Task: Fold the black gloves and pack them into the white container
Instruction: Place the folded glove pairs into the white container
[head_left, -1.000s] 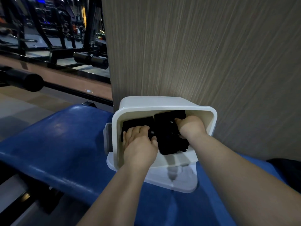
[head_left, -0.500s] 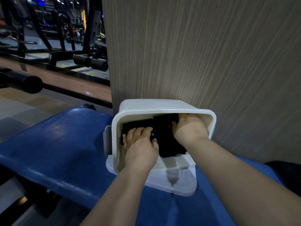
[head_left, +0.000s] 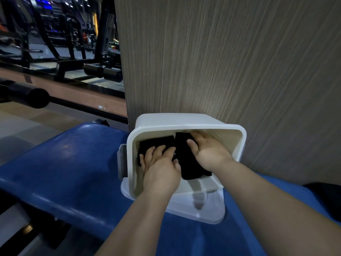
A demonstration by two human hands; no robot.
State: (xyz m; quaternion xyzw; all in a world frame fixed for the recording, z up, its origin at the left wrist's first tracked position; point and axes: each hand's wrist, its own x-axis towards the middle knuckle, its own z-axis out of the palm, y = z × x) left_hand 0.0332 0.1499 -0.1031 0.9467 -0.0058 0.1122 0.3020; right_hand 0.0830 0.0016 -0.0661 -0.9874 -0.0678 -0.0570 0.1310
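Two folded black gloves (head_left: 186,159) side by side inside white container (head_left: 184,124), under both palms. Left hand (head_left: 162,163) flat, fingers spread, pressing left glove; right hand (head_left: 208,152) open, pressing right one. Packing step, nearly finished. Next: lift hands clear without dragging folds. Blue bench (head_left: 73,163) beneath.

A white container (head_left: 186,124) sits tipped on a blue bench (head_left: 70,167), its back touching a wood-grain panel (head_left: 221,61). Inside the container, two black gloves (head_left: 156,143) lie side by side. The left hand (head_left: 160,169) presses flat on the left glove; the right hand (head_left: 208,152) lies spread over the right one.
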